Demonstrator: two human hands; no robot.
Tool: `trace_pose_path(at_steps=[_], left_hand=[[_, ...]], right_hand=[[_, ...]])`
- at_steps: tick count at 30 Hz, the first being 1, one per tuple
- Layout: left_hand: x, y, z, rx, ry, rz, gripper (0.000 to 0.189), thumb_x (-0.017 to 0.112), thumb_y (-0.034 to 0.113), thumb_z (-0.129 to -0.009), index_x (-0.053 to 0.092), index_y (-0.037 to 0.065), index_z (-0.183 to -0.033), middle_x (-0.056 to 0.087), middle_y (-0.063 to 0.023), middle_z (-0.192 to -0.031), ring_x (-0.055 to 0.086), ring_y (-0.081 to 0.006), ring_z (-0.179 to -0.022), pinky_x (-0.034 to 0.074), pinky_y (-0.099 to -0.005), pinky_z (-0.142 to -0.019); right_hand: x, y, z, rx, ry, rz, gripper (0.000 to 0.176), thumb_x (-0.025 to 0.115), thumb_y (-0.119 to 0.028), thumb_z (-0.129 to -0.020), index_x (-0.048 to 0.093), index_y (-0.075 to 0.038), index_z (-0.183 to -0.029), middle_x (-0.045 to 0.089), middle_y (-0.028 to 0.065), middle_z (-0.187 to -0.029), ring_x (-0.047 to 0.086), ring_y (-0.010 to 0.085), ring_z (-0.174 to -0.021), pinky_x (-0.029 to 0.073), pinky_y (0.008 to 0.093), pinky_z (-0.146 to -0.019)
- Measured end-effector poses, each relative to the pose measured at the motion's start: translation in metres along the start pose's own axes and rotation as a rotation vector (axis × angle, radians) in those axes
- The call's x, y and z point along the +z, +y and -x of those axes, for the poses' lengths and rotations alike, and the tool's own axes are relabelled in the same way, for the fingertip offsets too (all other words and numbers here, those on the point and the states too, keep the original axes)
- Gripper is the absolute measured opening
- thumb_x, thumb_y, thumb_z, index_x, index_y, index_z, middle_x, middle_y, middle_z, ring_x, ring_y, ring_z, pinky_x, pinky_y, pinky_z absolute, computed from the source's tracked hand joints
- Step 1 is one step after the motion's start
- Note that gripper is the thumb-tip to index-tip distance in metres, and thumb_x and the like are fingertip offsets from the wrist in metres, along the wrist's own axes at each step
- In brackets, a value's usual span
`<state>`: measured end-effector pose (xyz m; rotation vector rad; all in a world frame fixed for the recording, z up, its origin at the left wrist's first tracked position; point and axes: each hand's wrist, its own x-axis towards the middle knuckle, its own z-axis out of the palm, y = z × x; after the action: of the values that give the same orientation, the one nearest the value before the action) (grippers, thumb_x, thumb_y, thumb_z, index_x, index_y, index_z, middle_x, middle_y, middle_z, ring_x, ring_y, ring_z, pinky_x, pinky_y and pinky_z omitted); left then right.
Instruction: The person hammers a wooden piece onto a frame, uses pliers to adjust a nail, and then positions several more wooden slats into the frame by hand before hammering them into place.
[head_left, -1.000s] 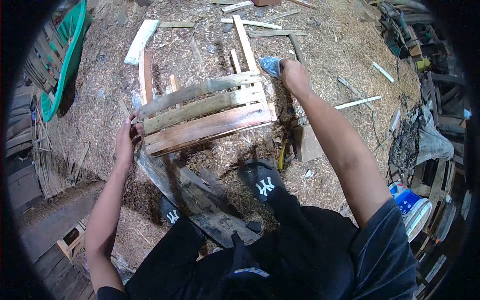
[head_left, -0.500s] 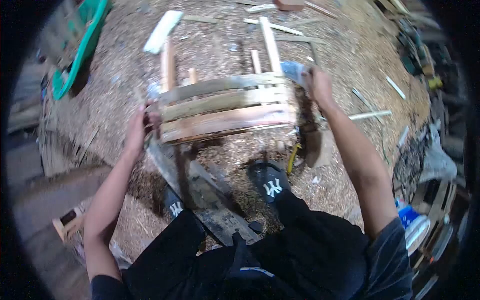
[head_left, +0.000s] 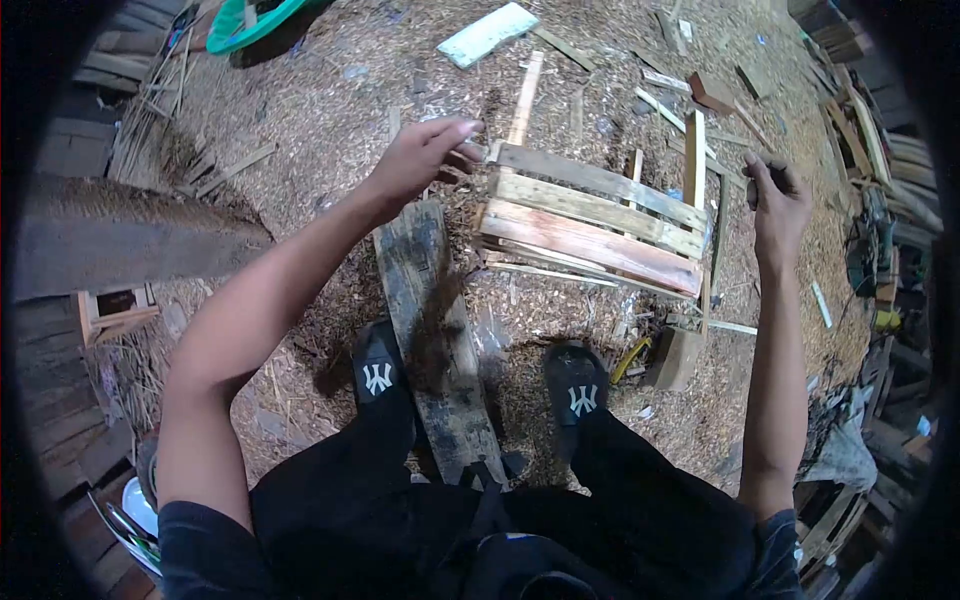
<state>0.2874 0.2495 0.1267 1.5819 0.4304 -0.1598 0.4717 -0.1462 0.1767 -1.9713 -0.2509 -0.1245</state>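
Note:
A small slatted wooden stool (head_left: 600, 205) rests on the wood-chip floor in front of me, tilted, its slatted face toward me and its legs pointing away. My left hand (head_left: 425, 158) hovers just off its upper left corner, fingers loosely bent and apart, holding nothing. Off to the right of the stool is my right hand (head_left: 780, 205), its thumb and fingers partly curled with a gap between them. Neither hand touches the wood.
A weathered plank (head_left: 430, 330) runs between my sandalled feet. By my right foot lie a yellow-handled tool (head_left: 630, 358) and a wood block (head_left: 676, 360). A pale board (head_left: 488, 35), a brown block (head_left: 711, 93) and a green basin (head_left: 250, 30) lie farther off among scattered offcuts.
Both hands have let go of the stool's sides and moved apart from it. In view, the stool has shifted right and now slants down to the right.

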Motion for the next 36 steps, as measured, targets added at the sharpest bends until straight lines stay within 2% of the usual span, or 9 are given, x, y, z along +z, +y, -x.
trace_pose_path(at_steps=[4, 6, 7, 11, 14, 18, 20, 23, 36], left_hand=[[0.003, 0.004, -0.013, -0.026, -0.096, 0.005, 0.048, 0.050, 0.038, -0.106, 0.057, 0.004, -0.139, 0.066, -0.0121, -0.106, 0.064, -0.0156, -0.095, 0.054, -0.0318, -0.084], [0.007, 0.009, -0.016, -0.033, -0.141, -0.079, 0.052, 0.051, 0.042, -0.105, 0.055, 0.004, -0.140, 0.063, -0.0158, -0.114, 0.062, -0.0195, -0.102, 0.053, -0.0348, -0.088], [0.008, 0.018, -0.014, -0.086, -0.197, -0.121, 0.056, 0.052, 0.045, -0.104, 0.055, 0.003, -0.140, 0.061, -0.0181, -0.122, 0.060, -0.0234, -0.111, 0.052, -0.0377, -0.095], [0.011, 0.022, -0.014, -0.110, -0.276, 0.020, 0.056, 0.053, 0.044, -0.103, 0.054, 0.003, -0.140, 0.061, -0.0194, -0.124, 0.059, -0.0253, -0.117, 0.051, -0.0397, -0.098], [0.009, 0.020, -0.017, -0.101, -0.324, -0.001, 0.053, 0.055, 0.041, -0.103, 0.055, 0.001, -0.138, 0.063, -0.0177, -0.124, 0.061, -0.0236, -0.118, 0.052, -0.0393, -0.098], [0.003, 0.009, -0.024, -0.063, -0.398, 0.114, 0.051, 0.059, 0.035, -0.102, 0.055, -0.001, -0.137, 0.066, -0.0130, -0.120, 0.066, -0.0201, -0.109, 0.053, -0.0360, -0.098], [0.002, 0.009, -0.025, -0.071, -0.417, 0.144, 0.050, 0.059, 0.034, -0.102, 0.055, -0.002, -0.137, 0.067, -0.0118, -0.120, 0.067, -0.0195, -0.107, 0.053, -0.0348, -0.099], [0.001, 0.010, -0.024, -0.050, -0.421, 0.118, 0.050, 0.060, 0.031, -0.102, 0.054, -0.003, -0.138, 0.067, -0.0128, -0.120, 0.067, -0.0203, -0.108, 0.053, -0.0359, -0.100], [0.001, 0.000, -0.030, -0.001, -0.412, 0.055, 0.051, 0.063, 0.030, -0.100, 0.055, -0.005, -0.136, 0.067, -0.0158, -0.121, 0.066, -0.0223, -0.113, 0.048, -0.0411, -0.108]], right_hand=[[0.050, -0.064, 0.020, 0.036, -0.141, -0.174, 0.018, 0.070, -0.009, -0.096, 0.072, 0.003, -0.110, 0.072, 0.0075, -0.087, 0.065, 0.0099, -0.072, 0.053, 0.0234, -0.066], [0.075, -0.085, 0.033, 0.060, -0.279, -0.201, 0.022, 0.066, -0.005, -0.097, 0.068, 0.005, -0.116, 0.073, 0.0118, -0.095, 0.070, 0.0147, -0.082, 0.059, 0.0287, -0.080], [0.088, -0.092, 0.040, 0.057, -0.354, -0.199, 0.020, 0.065, -0.004, -0.097, 0.069, 0.004, -0.114, 0.073, 0.0128, -0.096, 0.071, 0.0152, -0.082, 0.060, 0.0292, -0.079], [0.133, -0.107, 0.066, 0.125, -0.585, -0.271, 0.014, 0.066, -0.006, -0.096, 0.071, 0.000, -0.108, 0.075, 0.0104, -0.092, 0.072, 0.0133, -0.081, 0.060, 0.0273, -0.077], [0.156, -0.103, 0.075, -0.082, -0.589, -0.150, 0.013, 0.068, -0.005, -0.094, 0.074, -0.001, -0.105, 0.076, 0.0080, -0.090, 0.072, 0.0119, -0.083, 0.058, 0.0263, -0.072], [0.168, -0.107, 0.074, -0.063, -0.595, 0.001, 0.015, 0.069, -0.005, -0.092, 0.076, -0.003, -0.106, 0.076, 0.0086, -0.089, 0.073, 0.0142, -0.082, 0.057, 0.0278, -0.071], [0.173, -0.100, 0.071, -0.326, -0.537, 0.115, 0.015, 0.071, -0.005, -0.090, 0.075, -0.004, -0.104, 0.077, 0.0105, -0.090, 0.075, 0.0183, -0.082, 0.057, 0.0298, -0.071], [0.176, -0.105, 0.077, -0.361, -0.500, 0.199, 0.012, 0.072, -0.006, -0.089, 0.074, -0.003, -0.101, 0.076, 0.0114, -0.090, 0.075, 0.0221, -0.082, 0.058, 0.0314, -0.071], [0.179, -0.091, 0.077, -0.579, -0.449, 0.226, 0.008, 0.074, -0.004, -0.087, 0.075, -0.004, -0.095, 0.074, 0.0101, -0.088, 0.073, 0.0194, -0.076, 0.057, 0.0289, -0.064]])
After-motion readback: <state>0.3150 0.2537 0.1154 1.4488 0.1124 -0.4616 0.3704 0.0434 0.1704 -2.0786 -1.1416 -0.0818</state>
